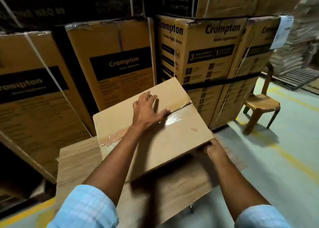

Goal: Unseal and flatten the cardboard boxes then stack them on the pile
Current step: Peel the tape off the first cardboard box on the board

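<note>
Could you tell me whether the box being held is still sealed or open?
Mostly sealed: tape still covers the seam of the box, flaps flat, though a slit shows at its far end.

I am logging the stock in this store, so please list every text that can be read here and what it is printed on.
"Crompton": black panel of the middle box.
"Crompton", "Home Appliances", "3", "1": right box.
"rompton", cut off at the frame edge: left box.
Small print, the white label and the upper boxes: too blurred to read.
Taped box in front: no print shows.
</note>
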